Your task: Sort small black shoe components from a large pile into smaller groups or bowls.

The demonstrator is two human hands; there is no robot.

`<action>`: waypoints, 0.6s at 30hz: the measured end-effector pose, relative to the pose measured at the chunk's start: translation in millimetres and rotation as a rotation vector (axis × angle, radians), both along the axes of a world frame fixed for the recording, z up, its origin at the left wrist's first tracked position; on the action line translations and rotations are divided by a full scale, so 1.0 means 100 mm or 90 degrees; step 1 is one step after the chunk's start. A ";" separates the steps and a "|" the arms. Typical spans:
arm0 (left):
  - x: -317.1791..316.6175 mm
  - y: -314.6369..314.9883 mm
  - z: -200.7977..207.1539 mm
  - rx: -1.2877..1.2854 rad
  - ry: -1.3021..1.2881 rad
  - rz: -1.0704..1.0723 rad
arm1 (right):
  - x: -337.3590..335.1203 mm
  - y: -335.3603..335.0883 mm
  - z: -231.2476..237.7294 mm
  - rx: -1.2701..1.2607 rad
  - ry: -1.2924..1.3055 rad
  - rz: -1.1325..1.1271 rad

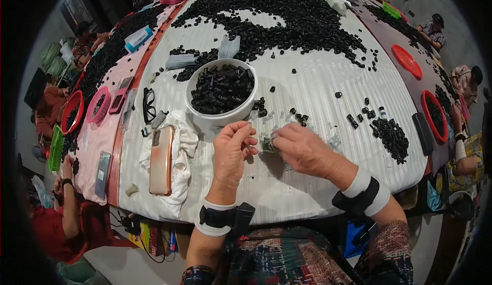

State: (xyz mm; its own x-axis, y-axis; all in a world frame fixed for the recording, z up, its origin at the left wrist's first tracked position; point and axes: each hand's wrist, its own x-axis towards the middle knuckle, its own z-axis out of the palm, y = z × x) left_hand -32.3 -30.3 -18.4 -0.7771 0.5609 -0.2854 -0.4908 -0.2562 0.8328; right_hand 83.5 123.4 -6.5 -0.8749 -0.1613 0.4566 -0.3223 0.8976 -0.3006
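My left hand [233, 149] is raised over the table just below a white bowl, thumb and forefinger pressed together; whatever sits in the pinch is too small to make out. Beside it, my right hand [306, 150] reaches down with bent fingers drawn together at a scatter of tiny silvery wire-like pieces [334, 142]. Its fingertips hide what they hold, if anything. The white bowl [248, 106] is heaped with small black plastic parts [222, 87]. A few more black parts [299, 117] lie just beyond my right hand.
A big spread of black parts [287, 16] covers the far table. At right lies a smaller pile of black pieces [390, 140]. Left of my hands are a phone [161, 161] on a white cloth [185, 141] and eyeglasses [148, 105]. Other people sit along both sides.
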 end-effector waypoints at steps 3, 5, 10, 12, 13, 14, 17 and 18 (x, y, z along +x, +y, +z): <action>-0.01 -0.03 -0.05 0.027 0.011 0.055 | -0.06 -0.18 0.02 0.035 -0.063 0.068; 0.01 -0.01 -0.04 0.020 0.016 0.053 | 0.00 -0.21 0.02 0.025 -0.086 0.066; 0.04 -0.01 -0.07 0.044 0.014 0.048 | -0.07 -0.22 0.03 0.002 0.023 0.065; 0.05 -0.03 -0.07 0.044 0.029 0.059 | -0.08 -0.23 0.06 0.044 -0.088 0.056; 0.04 -0.02 -0.08 0.041 0.031 0.057 | -0.07 -0.22 0.07 0.040 -0.091 0.059; 0.04 -0.02 -0.08 0.041 0.036 0.060 | -0.07 -0.22 0.07 0.040 -0.086 0.062; 0.03 -0.01 -0.07 0.020 0.020 0.053 | -0.06 -0.20 0.07 0.028 -0.080 0.087; 0.03 -0.02 -0.07 0.023 0.016 0.049 | -0.05 -0.20 0.08 0.033 -0.086 0.090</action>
State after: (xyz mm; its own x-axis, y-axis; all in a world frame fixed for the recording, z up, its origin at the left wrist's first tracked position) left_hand -29.3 -31.9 -25.8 -0.8253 0.5081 -0.2465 -0.4475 -0.3222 0.8342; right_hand 78.1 103.5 1.3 -0.8947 -0.3065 0.3248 -0.4058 0.8617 -0.3045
